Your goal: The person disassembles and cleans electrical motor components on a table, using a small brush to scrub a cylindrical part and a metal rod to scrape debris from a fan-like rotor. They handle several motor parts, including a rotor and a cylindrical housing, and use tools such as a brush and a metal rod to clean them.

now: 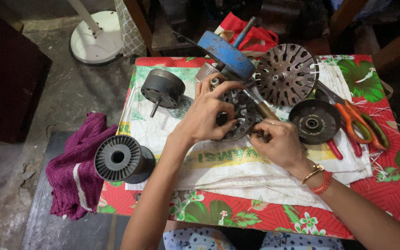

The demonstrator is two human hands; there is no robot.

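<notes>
At the bottom of the frame, two bare forearms reach up over a table spread with a red floral cloth (pixel 255 217) and a white woven sack (pixel 237 171). The right hand (pixel 281 144), with bangles at the wrist, sits right of centre, its fingers curled shut round a wooden-handled tool (pixel 261 109) — the handle slants up and left toward the middle of the frame. The left hand (pixel 205 116) lies at centre with fingers spread apart, pressed over the slotted metal stator core (pixel 240 116), which rests on the sack between the two hands.

At lower left, a black empty spool (pixel 119 159) lies on its side at the table's edge, just beside a crumpled purple cloth (pixel 72 171). Right of the hands sits a dark round end cover (pixel 315 121), and beyond it orange-handled scissors (pixel 359 121) near the right edge.

Further up, a dark motor housing with a shaft (pixel 162 88) stands left of centre, a perforated metal disc (pixel 287 74) right of centre, and between them a blue wheel on a shaft (pixel 226 54) — tilted, above the hands. A white round fan base (pixel 96 44) stands on the floor at upper left.
</notes>
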